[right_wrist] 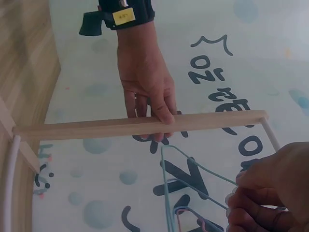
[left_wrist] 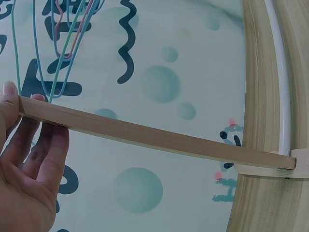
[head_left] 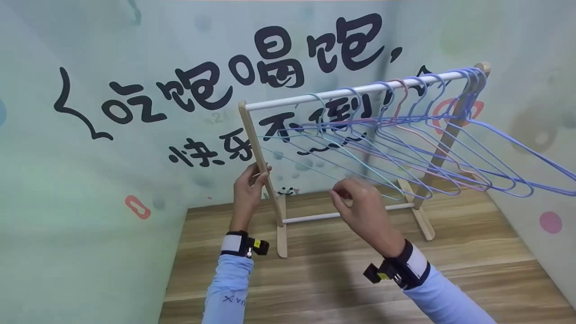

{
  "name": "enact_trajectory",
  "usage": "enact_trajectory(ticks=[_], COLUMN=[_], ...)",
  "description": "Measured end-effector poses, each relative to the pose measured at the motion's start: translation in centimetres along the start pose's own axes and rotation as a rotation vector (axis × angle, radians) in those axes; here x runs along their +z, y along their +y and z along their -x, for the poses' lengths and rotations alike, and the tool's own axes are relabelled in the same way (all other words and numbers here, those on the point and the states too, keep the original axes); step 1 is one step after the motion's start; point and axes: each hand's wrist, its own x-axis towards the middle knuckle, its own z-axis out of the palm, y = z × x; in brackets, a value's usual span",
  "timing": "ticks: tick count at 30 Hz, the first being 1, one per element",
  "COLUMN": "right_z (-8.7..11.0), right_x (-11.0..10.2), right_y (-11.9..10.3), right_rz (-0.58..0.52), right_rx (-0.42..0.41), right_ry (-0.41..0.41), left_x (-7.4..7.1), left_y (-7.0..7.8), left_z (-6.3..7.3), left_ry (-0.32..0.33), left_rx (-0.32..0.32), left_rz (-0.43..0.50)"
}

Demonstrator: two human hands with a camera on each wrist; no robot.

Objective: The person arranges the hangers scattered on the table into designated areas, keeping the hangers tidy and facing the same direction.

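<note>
My left hand grips the left wooden post of a clothes rack. In the left wrist view its thumb and fingers lie on opposite sides of the post. My right hand, slightly blurred, is in front of the rack with fingers bent and thumb near the index finger. Behind it passes the lower bar of a green hanger, the leftmost on the rod. In the right wrist view the green hanger runs behind the fingers of that hand; whether they pinch it is hidden.
Several blue hangers and a pink hanger hang from the white top rod, some bunched at its right end. The rack's feet stand on a wood-grain surface. A wall with black lettering is close behind.
</note>
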Motion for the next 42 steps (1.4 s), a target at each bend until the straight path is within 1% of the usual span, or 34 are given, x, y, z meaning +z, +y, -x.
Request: enact_trajectory(ticks=[7,11,15,16,22,23,29,33,38,42], right_z=[2.3,3.7,5.0,5.4,7.1,7.4,9.0,9.9,11.0,12.0], right_x=[1.4,2.0,2.5,2.6,3.1,3.2,3.8,4.2,4.3,4.2], right_y=[0.5,1.0,1.6,1.8,2.9,3.1,4.1,4.8,5.9,6.9], right_rz=[-0.025,-0.020,-0.011,-0.011,-0.015,-0.014,-0.023,-0.029,-0.014,-0.014], right_rx=[0.025,0.044,0.084,0.094,0.109,0.108,0.128,0.142,0.139,0.140], right_ry=[-0.071,-0.102,-0.138,-0.147,-0.165,-0.165,-0.185,-0.192,-0.201,-0.232], left_x=[0.2,0.2,0.3,0.3,0.4,0.3,0.1,0.0,0.0,0.2], left_y=[-0.1,0.0,0.0,0.3,0.4,0.1,0.0,0.1,0.0,0.0], left_z=[0.0,0.1,0.1,0.2,0.2,0.2,0.2,0.2,0.1,0.2], left_ry=[-0.010,-0.005,0.000,0.001,0.002,0.004,0.016,0.021,0.021,0.025], left_rx=[0.014,-0.004,-0.017,-0.018,-0.020,-0.021,-0.046,-0.051,-0.053,-0.051], left_rz=[-0.020,-0.020,-0.019,-0.014,0.010,0.007,-0.017,-0.029,-0.003,0.013])
